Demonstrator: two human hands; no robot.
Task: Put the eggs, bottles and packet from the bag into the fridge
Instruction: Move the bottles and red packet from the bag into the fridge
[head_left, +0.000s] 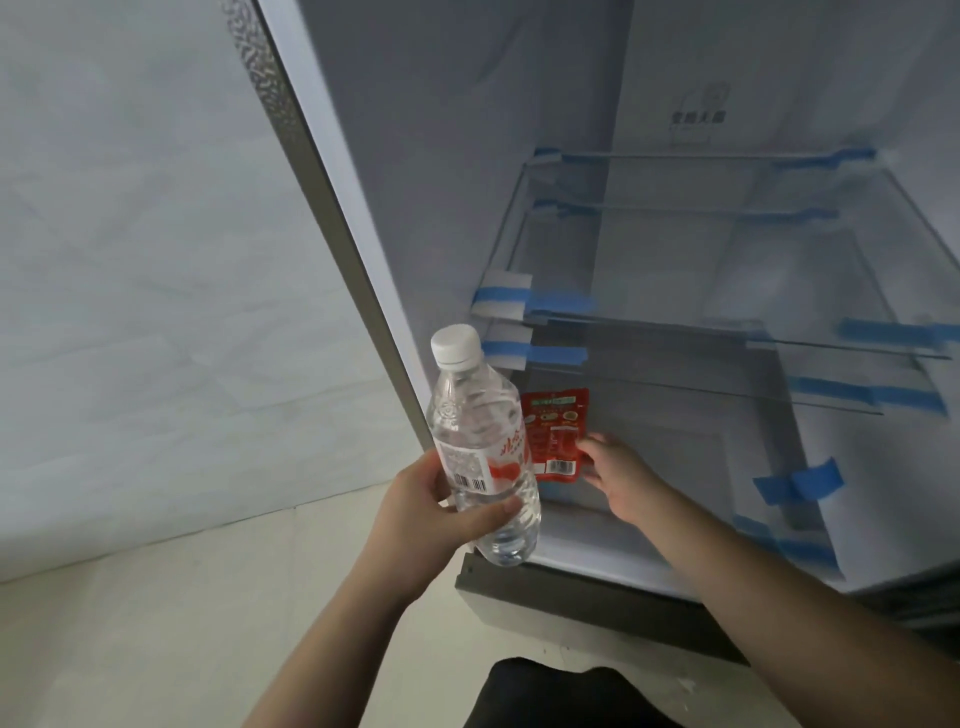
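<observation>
The red packet (556, 435) lies on the fridge floor (675, 467) under the lowest glass shelf (727, 384), your right hand (621, 480) touching its edge, fingers loose. Your left hand (431, 512) grips the water bottle (480, 447) low, just outside the fridge; that low hold could let it tip, or its cap could knock the shelf edge going in.

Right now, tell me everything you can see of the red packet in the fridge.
The red packet is a flat, glossy pouch, seemingly plastic, with a green strip near its top, printed pictures and small text, and a white barcode patch at its lower edge. It lies at the left of the fridge floor, below the glass shelves. The right hand touches its right edge with its fingertips. The water bottle, gripped in the left hand, hides its left edge.
</observation>
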